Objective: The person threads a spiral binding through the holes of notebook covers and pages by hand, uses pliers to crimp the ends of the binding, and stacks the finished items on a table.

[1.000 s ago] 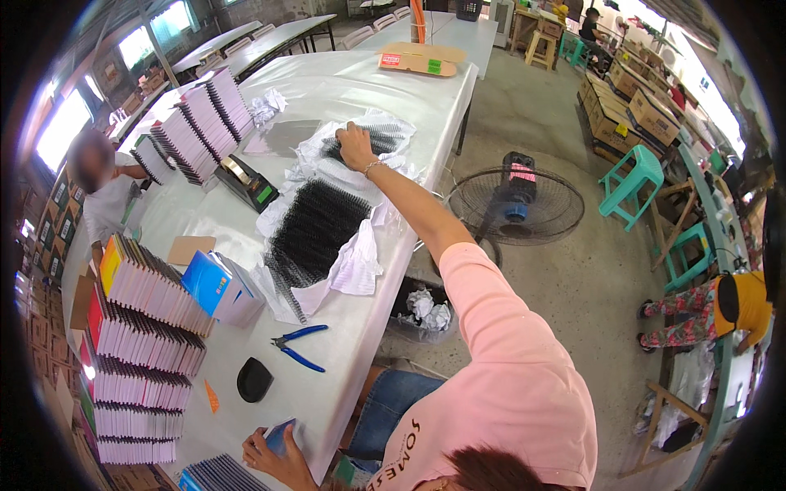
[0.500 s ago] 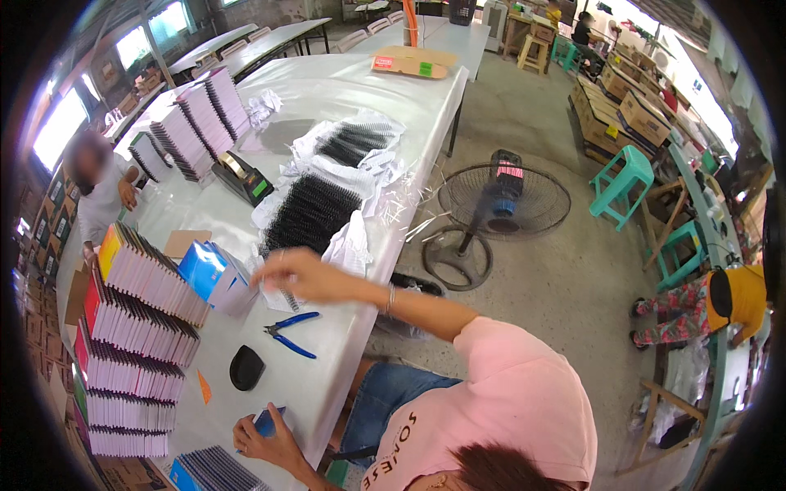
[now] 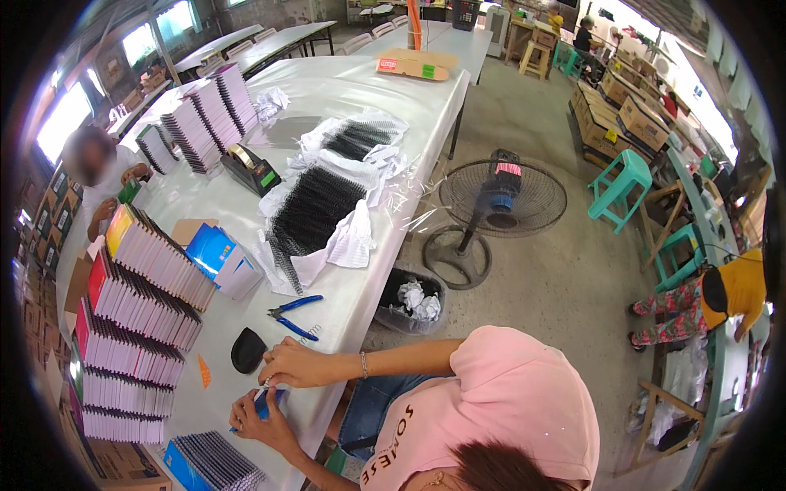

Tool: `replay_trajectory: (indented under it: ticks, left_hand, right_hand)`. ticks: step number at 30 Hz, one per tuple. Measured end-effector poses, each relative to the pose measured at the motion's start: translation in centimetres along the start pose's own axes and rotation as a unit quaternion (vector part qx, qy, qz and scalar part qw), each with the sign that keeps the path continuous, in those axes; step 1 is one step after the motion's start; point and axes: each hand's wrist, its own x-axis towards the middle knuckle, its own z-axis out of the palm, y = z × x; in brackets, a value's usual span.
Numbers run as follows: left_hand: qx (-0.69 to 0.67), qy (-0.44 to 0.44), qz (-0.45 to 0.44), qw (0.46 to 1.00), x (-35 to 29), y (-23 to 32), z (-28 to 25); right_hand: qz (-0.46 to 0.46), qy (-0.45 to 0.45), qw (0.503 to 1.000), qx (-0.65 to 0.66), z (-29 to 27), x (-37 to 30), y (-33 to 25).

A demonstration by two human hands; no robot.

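Observation:
My left hand (image 3: pixel 264 421) is closed around a small blue-covered notebook (image 3: pixel 270 403) at the near edge of the table. Just above it, my right hand (image 3: pixel 301 363) pinches at the notebook's edge. A thin wire coil (image 3: pixel 309 334) sticks out beside my right hand; my fingers hide its other end. Blue-handled cutting pliers (image 3: pixel 296 317) lie close to that coil. A black rounded object (image 3: pixel 247 350) sits left of my right hand. Farther off, a heap of black spiral coils (image 3: pixel 315 209) rests on crumpled white paper (image 3: pixel 352 240).
Notebook stacks (image 3: pixel 131 344) line the left side, with a spiral-bound pile (image 3: pixel 214 465) near the front. Blue notebooks (image 3: pixel 219 258) and a tape dispenser (image 3: pixel 250 169) stand beyond. A waste bin (image 3: pixel 411 303) and a fan (image 3: pixel 503 196) stand right of the table. Another person (image 3: pixel 102 176) works across it.
My right hand has come back from near the coil heap to the notebook in my left hand. A wire coil now shows beside the pliers. The person opposite now holds something green.

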Motion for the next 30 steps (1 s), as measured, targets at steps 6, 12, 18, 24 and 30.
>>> replay_trajectory:
  ticks: [6, 12, 18, 24, 30]
  left_hand:
    - [-0.018, -0.015, 0.015, 1.0, 0.0, -1.2, -0.2]
    - [-0.043, -0.021, -0.001, 0.999, 0.0, -0.3, -0.7]
    - [-0.035, -0.018, 0.028, 0.999, -0.1, -0.8, -0.6]
    - [-0.065, -0.026, 0.006, 0.998, -0.3, -1.0, -0.6]
    - [-0.062, -0.02, 0.011, 0.998, -0.2, -0.7, -0.4]
  right_hand:
    - [-0.017, 0.022, 1.0, 0.012, 0.5, -0.2, -0.6]
    - [-0.003, 0.028, 0.998, 0.051, 1.0, -0.5, -0.4]
    - [-0.029, 0.026, 0.996, 0.08, 0.5, -0.4, -0.9]
    - [-0.017, -0.012, 0.992, 0.125, -0.3, -0.2, -1.5]
    - [-0.038, 0.011, 0.995, 0.095, 0.2, -0.2, -1.0]
